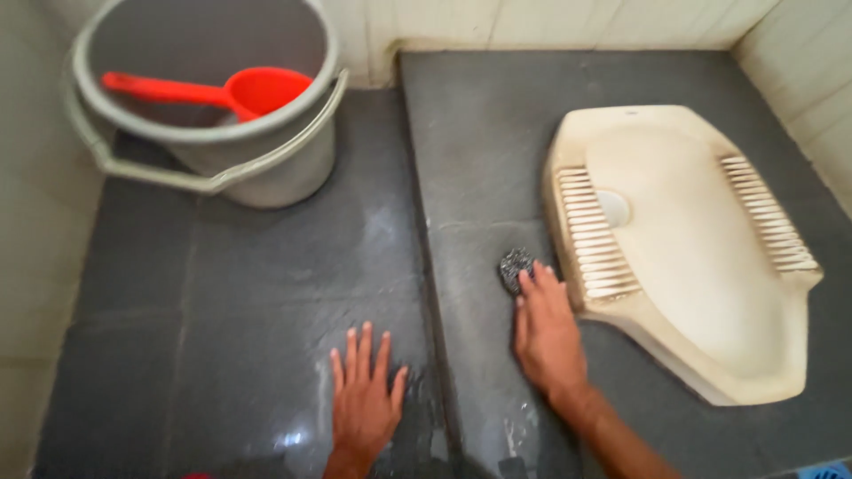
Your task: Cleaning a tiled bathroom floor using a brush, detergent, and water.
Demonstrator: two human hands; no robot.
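My right hand (548, 333) presses a knotted steel-wool scrubber (514, 267) under its fingertips on the raised dark stone step (479, 133), just beside the ribbed footrest of the cream squat pan (701, 266). My left hand (364, 399) lies flat, fingers spread, holding nothing — on the wet, glossy lower floor (222, 293). At the far left corner stands a grey plastic bucket (266, 168) holding a red scoop (257, 90).
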